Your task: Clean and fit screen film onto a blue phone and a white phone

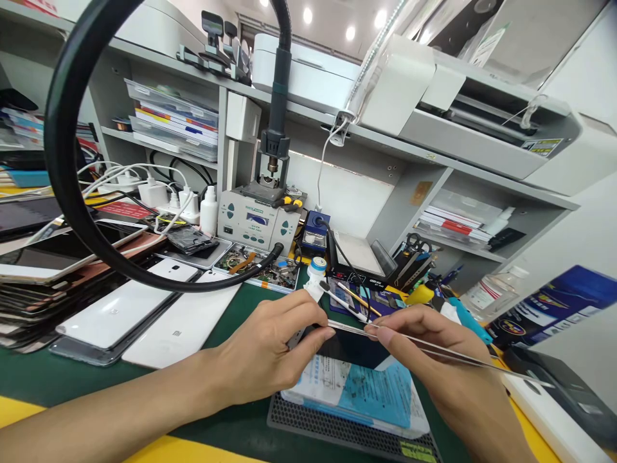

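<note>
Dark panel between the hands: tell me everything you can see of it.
The dark panel has a smooth black face and a thin pale upper edge sloping down to the right; material unclear. It shows just beyond the blue packet; contact there can't be told. The left hand pinches its left end; the right hand holds a thin metallic tool near that edge.

The left hand point(284, 337) hides one end of the thin strip point(351, 328), and its forearm runs off the left edge. The right hand point(434, 347) covers the strip's middle; whether this is one piece or two cannot be told. Fingers mask parts of the black-faced slab point(354, 350). The black hose point(56, 128) leaves through the top edge. Print on the blue-and-white packet point(380, 392) is too small to read.
</note>
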The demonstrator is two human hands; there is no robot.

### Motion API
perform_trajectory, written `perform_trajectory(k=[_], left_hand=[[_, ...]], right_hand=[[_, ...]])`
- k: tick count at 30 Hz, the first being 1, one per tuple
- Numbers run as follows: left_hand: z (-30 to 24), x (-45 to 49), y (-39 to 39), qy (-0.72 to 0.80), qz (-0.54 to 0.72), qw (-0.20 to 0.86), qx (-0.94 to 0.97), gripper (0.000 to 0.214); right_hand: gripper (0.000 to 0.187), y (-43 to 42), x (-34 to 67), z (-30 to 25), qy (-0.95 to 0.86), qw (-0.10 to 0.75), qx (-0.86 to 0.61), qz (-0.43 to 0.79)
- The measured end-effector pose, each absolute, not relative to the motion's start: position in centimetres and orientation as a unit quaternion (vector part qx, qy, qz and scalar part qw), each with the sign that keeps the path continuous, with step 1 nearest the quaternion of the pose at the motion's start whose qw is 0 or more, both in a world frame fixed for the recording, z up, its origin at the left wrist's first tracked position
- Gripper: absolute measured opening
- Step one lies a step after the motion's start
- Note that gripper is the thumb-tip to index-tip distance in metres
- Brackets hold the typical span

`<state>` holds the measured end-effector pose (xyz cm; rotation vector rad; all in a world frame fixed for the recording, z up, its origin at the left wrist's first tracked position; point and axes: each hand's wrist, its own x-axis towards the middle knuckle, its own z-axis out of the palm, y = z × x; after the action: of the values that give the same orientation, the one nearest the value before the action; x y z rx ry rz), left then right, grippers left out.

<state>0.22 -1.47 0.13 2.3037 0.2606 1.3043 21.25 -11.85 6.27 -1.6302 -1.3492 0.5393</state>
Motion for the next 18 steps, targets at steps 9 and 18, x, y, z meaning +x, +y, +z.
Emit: perform_trajectory(k=[9,18], left_hand=[[-0.22,0.24,-1.65,0.108,0.450,0.228,0.856,0.011],[-0.12,0.34,-1.70,0.101,0.433,0.219,0.869,0.019]], right_hand=[[0.021,-11.83,21.06,6.30,-0.545,0.462,-0.668,0.208],[0.018,-11.96,20.87,6.34,-0.547,0.461,-0.663,0.221]])
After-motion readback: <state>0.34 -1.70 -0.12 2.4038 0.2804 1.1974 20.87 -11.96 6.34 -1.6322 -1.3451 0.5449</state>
